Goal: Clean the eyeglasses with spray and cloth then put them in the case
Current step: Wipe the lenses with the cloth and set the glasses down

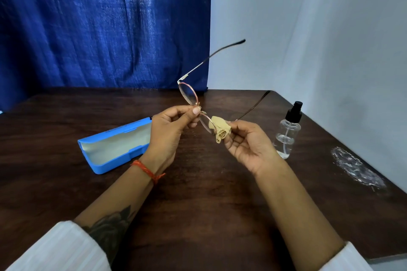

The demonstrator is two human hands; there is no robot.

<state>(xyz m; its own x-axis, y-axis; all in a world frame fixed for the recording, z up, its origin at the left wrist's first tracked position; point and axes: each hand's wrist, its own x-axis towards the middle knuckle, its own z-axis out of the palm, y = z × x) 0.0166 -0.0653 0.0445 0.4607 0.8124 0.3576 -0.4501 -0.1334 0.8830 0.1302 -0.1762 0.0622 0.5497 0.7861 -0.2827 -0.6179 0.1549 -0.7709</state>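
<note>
A person holds the glasses point(193, 103) in the air above a dark wooden table point(198, 182), temples unfolded; the left hand point(169, 130) pinches the frame at the bridge between thumb and curled fingers, while the right hand point(246, 145) pinches a bunched tan cloth point(221, 130) around the lower lens. The upper lens stands bare, tilted toward the blue curtain point(99, 28); one temple points up and to the right, the other runs out toward the table's far edge. The blue case point(114, 145) lies open on the table behind the left hand; the spray bottle point(287, 132) stands upright just beyond the right hand, untouched. The thin wire frame looks light and easily bent, the lenses slick and prone to smudging; the bridge or rim appears the safest hold, with soft pressure through the cloth only.
</note>
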